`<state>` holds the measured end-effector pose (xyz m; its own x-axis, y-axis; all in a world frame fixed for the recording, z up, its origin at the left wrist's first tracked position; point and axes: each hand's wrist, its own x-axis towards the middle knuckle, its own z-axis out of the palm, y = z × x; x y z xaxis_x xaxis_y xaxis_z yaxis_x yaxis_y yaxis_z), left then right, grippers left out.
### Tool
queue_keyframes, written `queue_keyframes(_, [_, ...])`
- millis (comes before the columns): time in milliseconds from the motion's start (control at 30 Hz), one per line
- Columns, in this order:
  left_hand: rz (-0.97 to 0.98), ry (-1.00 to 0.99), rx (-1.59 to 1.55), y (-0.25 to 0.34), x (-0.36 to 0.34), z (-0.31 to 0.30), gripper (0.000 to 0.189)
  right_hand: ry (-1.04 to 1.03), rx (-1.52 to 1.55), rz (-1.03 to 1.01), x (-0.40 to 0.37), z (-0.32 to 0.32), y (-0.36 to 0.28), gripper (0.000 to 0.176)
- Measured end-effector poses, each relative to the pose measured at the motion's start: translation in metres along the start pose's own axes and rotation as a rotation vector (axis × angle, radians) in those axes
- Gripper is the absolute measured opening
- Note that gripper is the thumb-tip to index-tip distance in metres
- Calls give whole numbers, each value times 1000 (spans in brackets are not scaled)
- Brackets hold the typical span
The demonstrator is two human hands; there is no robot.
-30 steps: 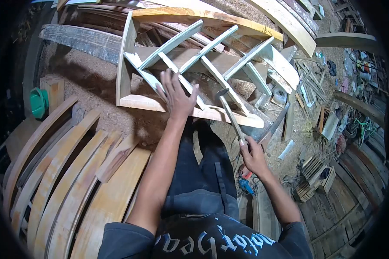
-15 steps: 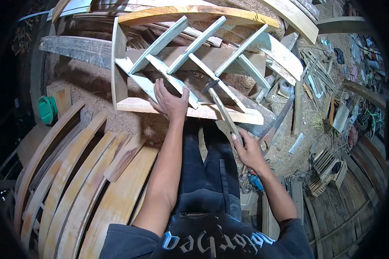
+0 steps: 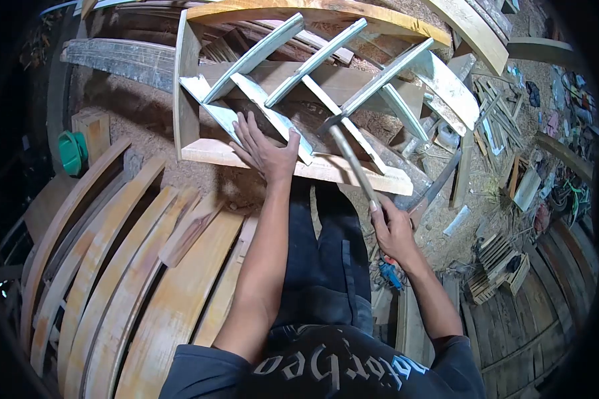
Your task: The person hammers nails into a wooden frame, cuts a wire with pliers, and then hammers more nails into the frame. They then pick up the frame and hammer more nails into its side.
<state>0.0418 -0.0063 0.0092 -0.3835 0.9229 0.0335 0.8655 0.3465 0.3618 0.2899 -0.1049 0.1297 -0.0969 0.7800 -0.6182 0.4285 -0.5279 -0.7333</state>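
A wooden frame (image 3: 182, 86) with a curved top rail lies in front of me, with pale slats (image 3: 256, 54) crossing inside it in a lattice. My left hand (image 3: 271, 154) rests at its near edge, fingers stretched over a slanted slat (image 3: 223, 120) and thumb beside the neighbouring slat (image 3: 299, 141). The lower rail (image 3: 353, 174) passes beneath the left wrist. My right hand (image 3: 394, 231) is closed around the wooden handle of a hammer (image 3: 354, 163). The dark hammer head lies over the lattice, close to a slat in the middle.
Curved planks (image 3: 133, 266) are stacked at the left, near a green plastic container (image 3: 72, 153). A handsaw (image 3: 439, 179) lies right of the frame. Wood offcuts (image 3: 496, 113) litter the sawdust-covered ground, and a blue tool (image 3: 391, 274) sits beside my right forearm.
The frame and its slats sit a little farther right in the view. My left hand stays on the lattice, and my right hand keeps its hold on the hammer, both shifted slightly right.
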Motion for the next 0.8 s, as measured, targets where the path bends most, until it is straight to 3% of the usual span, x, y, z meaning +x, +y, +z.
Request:
queue_keyframes(100, [86, -102, 147, -2, 1, -1, 103, 94, 28, -20, -1, 9, -8, 29])
queue_keyframes(200, [189, -183, 178, -2, 2, -3, 93, 8, -3, 51, -7, 11, -6, 29])
queue_keyframes(300, [233, -206, 249, -4, 4, -3, 89, 38, 2, -10, -5, 12, -11, 29])
queue_keyframes(533, [179, -217, 149, -4, 6, -3, 88, 14, 23, 57, 0, 2, -26, 30])
queue_keyframes(700, [185, -207, 177, -5, 6, 0, 89, 231, 248, 70, 5, 4, -24, 34])
queue_keyframes(800, [186, -205, 172, -4, 5, 0, 90, 61, -121, -77, -3, 12, -6, 33])
